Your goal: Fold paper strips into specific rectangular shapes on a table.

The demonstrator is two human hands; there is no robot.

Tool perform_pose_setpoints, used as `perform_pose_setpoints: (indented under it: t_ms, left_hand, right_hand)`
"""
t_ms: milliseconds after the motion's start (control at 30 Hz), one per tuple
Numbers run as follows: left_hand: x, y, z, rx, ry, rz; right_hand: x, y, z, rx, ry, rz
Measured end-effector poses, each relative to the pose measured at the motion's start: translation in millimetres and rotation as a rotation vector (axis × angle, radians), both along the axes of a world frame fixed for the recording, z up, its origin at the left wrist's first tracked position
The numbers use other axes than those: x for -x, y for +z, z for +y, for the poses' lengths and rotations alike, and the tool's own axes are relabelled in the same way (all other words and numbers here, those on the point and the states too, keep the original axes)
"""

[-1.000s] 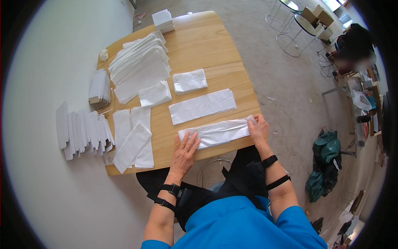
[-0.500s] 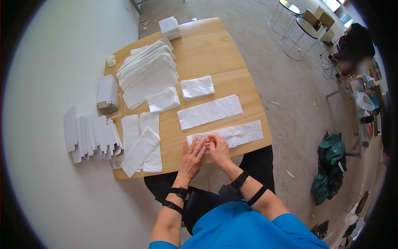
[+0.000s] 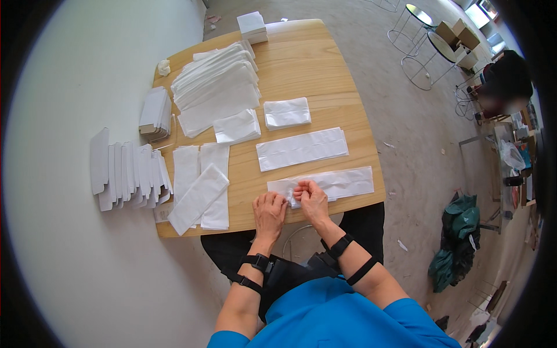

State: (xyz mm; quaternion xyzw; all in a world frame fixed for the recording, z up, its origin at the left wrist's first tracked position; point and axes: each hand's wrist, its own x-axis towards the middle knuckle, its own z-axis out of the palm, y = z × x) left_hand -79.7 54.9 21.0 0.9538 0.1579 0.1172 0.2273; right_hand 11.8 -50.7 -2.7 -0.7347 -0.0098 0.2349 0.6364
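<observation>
White paper things cover the wooden table (image 3: 301,64). At the far left, a row of folded white cards (image 3: 125,174) stands on edge, partly off the table side. A small stack (image 3: 155,113) lies just beyond them. Near the left edge lie three long bags (image 3: 200,185), one tilted across the others. A big fanned pile of bags (image 3: 217,87) lies farther away, with a small box (image 3: 252,26) at the far end.

In the middle, the left hand (image 3: 270,211) rests at the near edge, fingers on the left end of a long bag (image 3: 339,182). The right hand (image 3: 310,197) is just beside it, and its fingers pinch the same end. Both hands are close together, closed on the paper. That bag lies flat along the near edge, its long side running left to right, and most of it stretches away to the right of the hands. The right hand is the nearer one to that free part.

Just beyond it lies another flat bag (image 3: 301,148), and two small folded ones (image 3: 287,112) farther still. Nothing lies on top of the held bag.
</observation>
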Motion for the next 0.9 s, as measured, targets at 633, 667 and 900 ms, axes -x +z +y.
perform_pose_setpoints:
  t_ms: [633, 667, 900]
  left_hand:
    - [-4.9, 1.6, -9.5, -0.002, -0.042, 0.040]
    - [-5.0, 1.0, -9.5, -0.002, -0.043, 0.040]
    - [-3.4, -6.0, -8.0, 0.036, 0.012, -0.010]
  right_hand:
    - [0.1, 0.1, -0.2, 0.010, -0.007, -0.001]
    - [-0.5, 0.6, -0.7, 0.017, 0.008, 0.016]
    - [0.4, 1.4, 0.6, 0.006, -0.014, -0.016]
